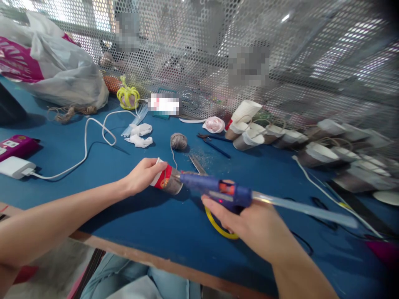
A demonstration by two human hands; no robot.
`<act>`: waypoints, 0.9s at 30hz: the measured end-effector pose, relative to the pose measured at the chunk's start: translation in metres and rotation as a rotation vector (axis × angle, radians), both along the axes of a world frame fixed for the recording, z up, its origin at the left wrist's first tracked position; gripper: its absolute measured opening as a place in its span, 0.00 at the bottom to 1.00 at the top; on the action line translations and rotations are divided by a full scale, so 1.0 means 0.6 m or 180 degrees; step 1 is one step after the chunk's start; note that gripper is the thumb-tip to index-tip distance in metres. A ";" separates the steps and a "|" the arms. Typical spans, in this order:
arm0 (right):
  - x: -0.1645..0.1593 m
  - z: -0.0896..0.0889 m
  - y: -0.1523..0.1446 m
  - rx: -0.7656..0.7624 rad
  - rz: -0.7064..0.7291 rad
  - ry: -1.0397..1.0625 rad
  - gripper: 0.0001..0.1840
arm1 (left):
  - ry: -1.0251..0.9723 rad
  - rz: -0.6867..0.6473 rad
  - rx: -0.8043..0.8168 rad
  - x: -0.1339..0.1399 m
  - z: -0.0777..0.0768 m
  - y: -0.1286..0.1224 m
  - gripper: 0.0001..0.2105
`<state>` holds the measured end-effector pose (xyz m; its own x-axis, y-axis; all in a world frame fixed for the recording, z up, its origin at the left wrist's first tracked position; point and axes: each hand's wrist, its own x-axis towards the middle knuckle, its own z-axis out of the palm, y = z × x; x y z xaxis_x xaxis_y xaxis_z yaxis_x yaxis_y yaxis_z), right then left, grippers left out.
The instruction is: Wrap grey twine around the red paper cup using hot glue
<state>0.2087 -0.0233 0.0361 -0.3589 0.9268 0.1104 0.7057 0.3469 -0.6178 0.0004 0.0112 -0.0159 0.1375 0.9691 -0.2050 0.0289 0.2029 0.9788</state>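
Note:
My left hand (141, 176) grips a red and white paper cup (160, 177) that lies tilted on its side, its lower part wrapped in grey-brown yarn. In my right hand (249, 220) is a blue hot glue gun (215, 187), its nozzle right at the wrapped part of the cup; I cannot tell whether it touches. A long clear glue stick (305, 209) sticks out of the gun's back. Behind the cup sits a ball of grey yarn (178, 141), with a strand running down toward the cup. Scissors with yellow handles (220, 227) lie partly hidden beneath my right hand.
Several yarn-wrapped cups (249, 138) with handles stand along the right. Pliers (215, 143) lie near the middle, crumpled white tissue (139, 141) left of the yarn. A white cable (85, 145) crosses the left side from a charger (17, 167). A plastic bag (68, 70) sits back left.

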 end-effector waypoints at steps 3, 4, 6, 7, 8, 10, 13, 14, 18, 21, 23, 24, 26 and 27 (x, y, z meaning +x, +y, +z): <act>0.014 0.009 0.021 -0.0467 -0.0493 0.0651 0.09 | 0.0118 -0.0098 0.0386 -0.005 0.000 -0.002 0.15; 0.019 0.012 0.031 -0.0516 -0.0647 0.0976 0.09 | 0.0174 -0.0134 0.0504 -0.007 0.000 -0.003 0.16; 0.030 0.014 0.055 -0.0487 -0.0966 0.1590 0.08 | 0.0301 -0.0190 0.0731 -0.010 0.000 -0.005 0.16; 0.036 0.013 0.069 -0.0515 -0.1127 0.1802 0.08 | 0.0369 -0.0240 0.0822 -0.012 0.000 -0.006 0.17; 0.042 0.012 0.083 -0.0576 -0.1304 0.1897 0.07 | 0.0442 -0.0254 0.0894 -0.013 0.000 -0.008 0.17; 0.053 0.006 0.111 -0.0692 -0.1464 0.1852 0.04 | 0.0548 -0.0312 0.0986 -0.015 -0.001 -0.010 0.18; 0.069 -0.011 0.147 -0.1079 -0.1584 0.1620 0.05 | 0.0647 -0.0389 0.1123 -0.016 -0.001 -0.012 0.18; 0.074 -0.018 0.157 -0.1203 -0.1634 0.1530 0.07 | 0.0676 -0.0412 0.1166 -0.016 -0.001 -0.013 0.18; 0.085 -0.046 0.183 -0.1429 -0.1775 0.1228 0.16 | 0.0776 -0.0505 0.1278 -0.016 0.001 -0.016 0.18; 0.089 -0.063 0.190 -0.1363 -0.1888 0.1050 0.16 | 0.0783 -0.0567 0.1323 -0.016 0.002 -0.017 0.18; 0.091 -0.068 0.189 -0.1279 -0.1946 0.0938 0.16 | 0.0791 -0.0567 0.1344 -0.015 0.004 -0.018 0.17; 0.092 -0.068 0.187 -0.1215 -0.1940 0.0898 0.16 | 0.0803 -0.0561 0.1361 -0.015 0.005 -0.018 0.17; 0.093 -0.062 0.179 -0.1043 -0.1825 0.0858 0.16 | 0.0858 -0.0579 0.1420 -0.015 0.008 -0.020 0.17; 0.091 -0.056 0.174 -0.0938 -0.1711 0.0866 0.15 | 0.0901 -0.0600 0.1475 -0.016 0.009 -0.020 0.17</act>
